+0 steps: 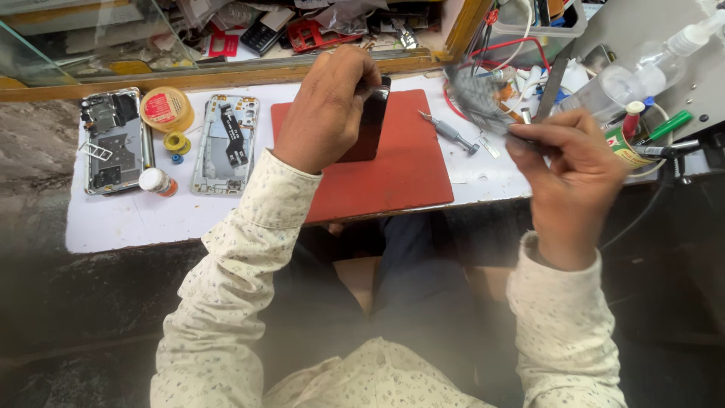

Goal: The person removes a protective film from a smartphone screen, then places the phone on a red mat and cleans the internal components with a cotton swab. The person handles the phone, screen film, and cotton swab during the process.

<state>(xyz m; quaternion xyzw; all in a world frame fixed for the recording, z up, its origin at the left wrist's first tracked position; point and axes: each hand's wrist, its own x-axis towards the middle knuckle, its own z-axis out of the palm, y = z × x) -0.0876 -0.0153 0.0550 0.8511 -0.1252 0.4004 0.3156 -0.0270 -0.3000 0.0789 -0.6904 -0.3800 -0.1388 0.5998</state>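
The left hand (332, 106) grips a dark phone (368, 125) upright on the red mat (400, 170), near the counter's (121, 223) back edge. The right hand (566, 162) pinches a thin tool (491, 121) beyond the counter's right edge.

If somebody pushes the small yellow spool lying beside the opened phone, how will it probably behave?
The small yellow spool looks round and small, so it is probably light and would likely slide on the smooth white table. It appears to lie flat; if tipped on edge, it may roll.
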